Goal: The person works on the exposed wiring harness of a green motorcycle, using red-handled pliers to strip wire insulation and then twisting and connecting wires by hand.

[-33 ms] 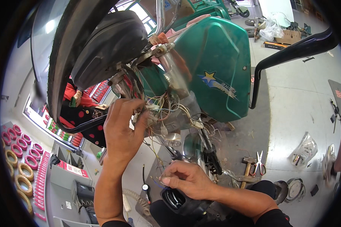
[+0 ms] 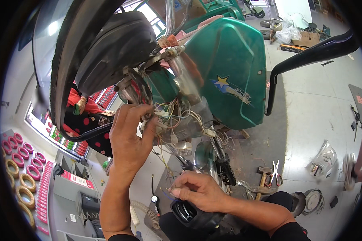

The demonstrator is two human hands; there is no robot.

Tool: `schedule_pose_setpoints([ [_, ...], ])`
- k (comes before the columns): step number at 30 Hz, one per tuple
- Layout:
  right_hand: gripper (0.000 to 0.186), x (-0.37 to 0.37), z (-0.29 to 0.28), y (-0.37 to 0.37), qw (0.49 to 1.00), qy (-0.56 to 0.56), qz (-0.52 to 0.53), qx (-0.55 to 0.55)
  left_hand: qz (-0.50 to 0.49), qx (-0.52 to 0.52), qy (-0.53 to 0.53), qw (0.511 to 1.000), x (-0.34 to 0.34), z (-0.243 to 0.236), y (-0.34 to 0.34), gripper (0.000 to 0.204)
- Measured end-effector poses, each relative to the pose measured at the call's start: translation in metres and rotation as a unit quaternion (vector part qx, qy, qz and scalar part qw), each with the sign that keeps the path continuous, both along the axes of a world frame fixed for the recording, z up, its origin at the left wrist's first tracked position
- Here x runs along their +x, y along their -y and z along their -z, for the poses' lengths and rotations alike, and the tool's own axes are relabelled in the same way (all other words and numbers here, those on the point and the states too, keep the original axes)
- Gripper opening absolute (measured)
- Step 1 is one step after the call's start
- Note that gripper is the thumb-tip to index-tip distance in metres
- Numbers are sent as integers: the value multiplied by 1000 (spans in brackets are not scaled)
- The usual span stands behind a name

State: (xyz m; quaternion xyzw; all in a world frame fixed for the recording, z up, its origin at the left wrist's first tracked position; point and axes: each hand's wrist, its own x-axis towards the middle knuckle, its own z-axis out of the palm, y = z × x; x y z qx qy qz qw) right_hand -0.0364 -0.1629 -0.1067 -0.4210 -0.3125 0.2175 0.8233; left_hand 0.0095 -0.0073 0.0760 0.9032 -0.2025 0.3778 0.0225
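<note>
My left hand [image 2: 129,134] is raised at the front of a partly opened electric vehicle, thumb and forefinger closed on wires at the edge of a tangled wiring bundle [image 2: 177,110]. Pale plug connectors [image 2: 173,138] dangle from thin coloured leads beside it. Lower down, my right hand [image 2: 199,190] pinches thin wires, and a blue strand [image 2: 167,194] shows by the fingertips. What exactly lies between its fingers is partly hidden. Below this hand is a black rounded housing [image 2: 185,211]. A green panel [image 2: 229,68] with a star decal stands behind the wiring.
A black curved bar [image 2: 309,58] juts out at right. A hammer [image 2: 263,180] and scissors [image 2: 274,173] lie on the floor, near a clear plastic bag [image 2: 325,160]. Tape rolls [image 2: 26,182] fill the left side. A person in red [image 2: 77,100] is behind the vehicle.
Both of my hands keep their places on the wires. At the right edge, another person's leg has shifted slightly.
</note>
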Motion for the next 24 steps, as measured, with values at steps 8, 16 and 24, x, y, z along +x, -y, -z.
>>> schedule_pose_setpoints([
  [8, 23, 4, -4, 1, 1000, -5, -17, 5, 7, 118, -7, 993, 9, -6, 13, 36],
  [16, 21, 10, -1, -2, 1000, 4, -6, 18, -15, 237, -62, 970, 17, 4, 24, 43],
  [24, 22, 14, 0, -5, 999, -16, -12, 25, -39, 235, -41, 970, 23, -1, 6, 20],
])
